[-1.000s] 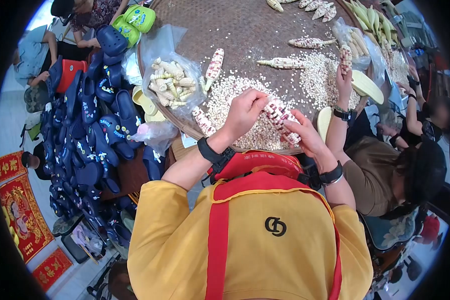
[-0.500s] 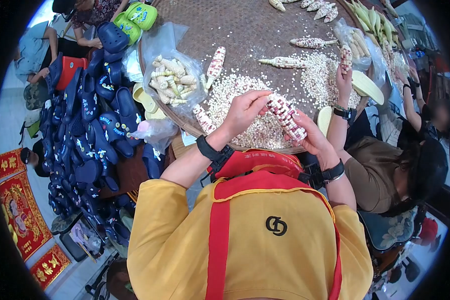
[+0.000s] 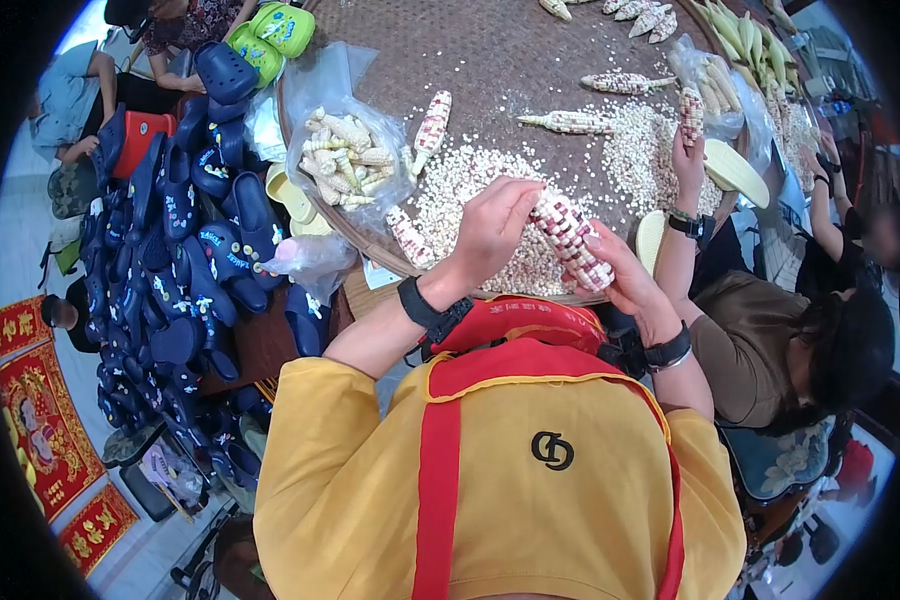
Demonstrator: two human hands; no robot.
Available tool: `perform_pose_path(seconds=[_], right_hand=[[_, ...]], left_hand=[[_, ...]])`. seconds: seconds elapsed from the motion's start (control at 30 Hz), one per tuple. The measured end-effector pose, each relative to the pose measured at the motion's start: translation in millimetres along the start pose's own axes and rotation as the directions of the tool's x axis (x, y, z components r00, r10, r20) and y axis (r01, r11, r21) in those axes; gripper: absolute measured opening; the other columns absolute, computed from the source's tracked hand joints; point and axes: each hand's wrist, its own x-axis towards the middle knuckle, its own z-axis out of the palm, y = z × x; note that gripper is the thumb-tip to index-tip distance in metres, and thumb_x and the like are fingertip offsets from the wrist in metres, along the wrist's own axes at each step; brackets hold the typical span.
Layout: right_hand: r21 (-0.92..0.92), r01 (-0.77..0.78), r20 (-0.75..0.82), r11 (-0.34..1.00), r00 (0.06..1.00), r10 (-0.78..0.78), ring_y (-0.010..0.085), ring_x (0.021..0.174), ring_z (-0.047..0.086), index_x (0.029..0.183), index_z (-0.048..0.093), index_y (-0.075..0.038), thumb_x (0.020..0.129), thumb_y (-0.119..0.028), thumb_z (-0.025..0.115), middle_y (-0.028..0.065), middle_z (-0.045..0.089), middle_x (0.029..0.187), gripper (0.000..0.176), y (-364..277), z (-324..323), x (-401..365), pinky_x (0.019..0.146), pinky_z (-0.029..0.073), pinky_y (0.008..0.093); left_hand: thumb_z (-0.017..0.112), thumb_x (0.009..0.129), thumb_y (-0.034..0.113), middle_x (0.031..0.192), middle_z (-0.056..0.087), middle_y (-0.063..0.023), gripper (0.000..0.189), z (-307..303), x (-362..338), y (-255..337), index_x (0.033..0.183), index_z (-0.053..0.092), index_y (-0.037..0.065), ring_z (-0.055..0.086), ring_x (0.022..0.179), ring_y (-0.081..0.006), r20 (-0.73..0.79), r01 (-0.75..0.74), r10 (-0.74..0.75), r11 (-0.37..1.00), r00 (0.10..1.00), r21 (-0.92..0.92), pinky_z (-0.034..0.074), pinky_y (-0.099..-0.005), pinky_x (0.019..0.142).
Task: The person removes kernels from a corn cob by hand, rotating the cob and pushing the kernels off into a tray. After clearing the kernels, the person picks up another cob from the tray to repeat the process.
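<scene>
A white and dark-red corn cob (image 3: 570,238) is held slantwise above the near edge of a round woven tray (image 3: 470,70). My right hand (image 3: 625,268) wraps around its lower end. At the upper end, the fingers of my left hand (image 3: 494,228) are closed and press against the cob. Loose kernels (image 3: 460,190) lie heaped on the tray beneath both hands. One speckled cob (image 3: 408,238) rests left of the heap, and another cob (image 3: 431,127) lies farther back. A clear plastic bag of stripped cobs (image 3: 345,155) stands at the tray's left side.
On the right, another person's hand (image 3: 687,155) holds a speckled cob beside a second kernel pile (image 3: 645,150). Many dark blue clogs (image 3: 180,250) are stacked at left. Pale yellow sandals (image 3: 735,174) sit by the right rim. Husked ears (image 3: 745,45) lie at the far right.
My left hand has shifted slightly on the upper end of the cob, its fingers bunched more tightly. The cob has tilted a little; my right hand keeps its hold.
</scene>
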Motion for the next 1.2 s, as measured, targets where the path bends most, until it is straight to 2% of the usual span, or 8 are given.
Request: perform_pose_path(seconds=[0.07, 0.13, 0.2, 0.47, 0.57, 0.73, 0.97, 1.2], right_hand=[[-0.047, 0.018, 0.000, 0.999, 1.000, -0.018, 0.0139, 0.080, 0.063, 0.122, 0.044, -0.006, 0.088, -0.023, 0.058, 0.0060, 0.061, 0.097, 0.040, -1, 4, -1, 0.061, 0.053, 0.0237], [-0.092, 0.035, 0.000, 0.995, 0.999, -0.035, 0.0120, 0.084, 0.061, 0.122, 0.044, -0.006, 0.087, -0.022, 0.059, 0.0049, 0.061, 0.096, 0.041, -3, 12, -2, 0.068, 0.051, 0.0241], [-0.434, 0.087, 0.014, 0.897, 0.996, -0.090, 0.0088, 0.085, 0.056, 0.119, 0.047, -0.005, 0.085, -0.018, 0.063, 0.0030, 0.059, 0.095, 0.040, -5, 23, -2, 0.072, 0.047, 0.0239], [-0.407, 0.095, -0.058, 0.909, 0.990, -0.130, 0.0078, 0.078, 0.055, 0.114, 0.048, -0.003, 0.080, -0.014, 0.066, 0.0027, 0.057, 0.091, 0.039, -4, 34, 1, 0.068, 0.046, 0.0239], [-0.275, 0.074, -0.115, 0.959, 0.987, -0.110, 0.0081, 0.079, 0.056, 0.115, 0.047, -0.003, 0.080, -0.011, 0.065, 0.0030, 0.057, 0.093, 0.040, -3, 31, 3, 0.068, 0.047, 0.0240], [-0.238, 0.048, -0.118, 0.970, 0.990, -0.078, 0.0084, 0.080, 0.056, 0.118, 0.046, -0.003, 0.080, -0.011, 0.065, 0.0026, 0.057, 0.095, 0.044, -5, 29, 2, 0.070, 0.046, 0.0230], [-0.304, 0.049, -0.083, 0.951, 0.994, -0.078, 0.0078, 0.078, 0.056, 0.118, 0.047, -0.003, 0.080, -0.014, 0.067, 0.0017, 0.057, 0.092, 0.044, 0, 24, 6, 0.067, 0.046, 0.0226], [-0.277, 0.047, -0.113, 0.960, 0.990, -0.081, 0.0069, 0.076, 0.056, 0.116, 0.049, -0.004, 0.080, -0.014, 0.067, 0.0008, 0.058, 0.090, 0.041, 0, 32, 8, 0.065, 0.046, 0.0223]], left_hand=[[0.053, 0.089, 0.004, 0.079, 0.060, -0.0122, 0.014, -2, 0, 8, 0.095, 0.062, -0.003, 0.059, 0.065, -0.0201, 0.006, 0.005, -0.005, 1.000, 1.000, -0.019, 0.046, -0.0281, 0.059], [0.055, 0.086, 0.002, 0.080, 0.062, -0.0120, 0.011, -3, -1, 15, 0.093, 0.063, -0.003, 0.060, 0.068, -0.0217, -0.005, -0.168, 0.168, 0.985, 0.986, 0.029, 0.047, -0.0286, 0.060], [0.057, 0.085, 0.001, 0.080, 0.062, -0.0121, 0.011, -5, -2, 18, 0.092, 0.063, -0.003, 0.061, 0.069, -0.0215, 0.015, -0.175, 0.174, 0.984, 0.985, 0.041, 0.047, -0.0288, 0.060], [0.055, 0.081, -0.003, 0.080, 0.062, -0.0122, 0.014, -11, -2, 26, 0.092, 0.063, -0.003, 0.061, 0.068, -0.0205, 0.099, -0.068, 0.065, 0.997, 0.993, 0.030, 0.048, -0.0273, 0.059], [0.053, 0.083, 0.001, 0.082, 0.062, -0.0130, 0.014, -7, -3, 14, 0.093, 0.063, -0.001, 0.061, 0.068, -0.0223, 0.007, -0.206, 0.205, 0.978, 0.979, 0.031, 0.049, -0.0298, 0.060], [0.051, 0.086, 0.002, 0.083, 0.061, -0.0073, 0.019, -12, -7, 12, 0.100, 0.063, -0.003, 0.058, 0.067, -0.0103, 0.163, 0.194, -0.159, 0.954, 0.974, -0.228, 0.047, -0.0226, 0.060], [0.061, 0.084, 0.006, 0.081, 0.060, -0.0057, 0.015, -9, -5, 14, 0.096, 0.063, -0.002, 0.057, 0.067, -0.0100, 0.105, 0.096, -0.077, 0.977, 0.991, -0.191, 0.045, -0.0227, 0.059], [0.060, 0.083, 0.003, 0.077, 0.059, -0.0113, 0.008, 3, -4, 5, 0.090, 0.061, -0.001, 0.059, 0.065, -0.0206, 0.007, -0.170, 0.171, 0.974, 0.985, 0.150, 0.046, -0.0295, 0.058]])
